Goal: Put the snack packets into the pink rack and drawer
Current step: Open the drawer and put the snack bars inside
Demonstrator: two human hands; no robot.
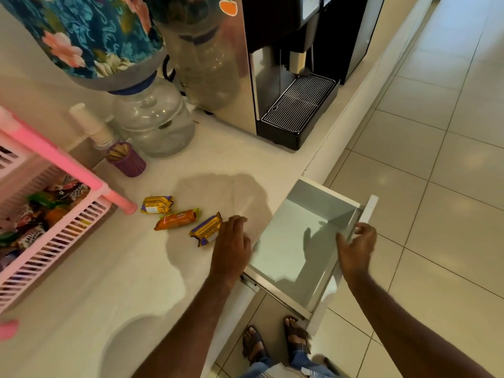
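Three snack packets lie in a row on the white counter: a yellow-purple packet (157,204), an orange packet (176,219) and a purple-gold packet (206,230). My left hand (231,242) rests palm down just right of the purple-gold packet, its fingertips at the packet's edge, holding nothing. The white drawer (297,249) stands pulled out below the counter edge, with nothing inside. My right hand (357,245) hovers at the drawer's front panel, fingers spread and curled near its top edge. The pink rack (54,230) at the left holds several snack packets in its lower tray.
A purple cup of sticks (128,160) and a stack of paper cups (91,126) stand behind the rack. A water jug (155,118) under a floral-covered bottle and a coffee machine (289,85) fill the back of the counter. My sandalled feet (275,339) stand on the tiled floor.
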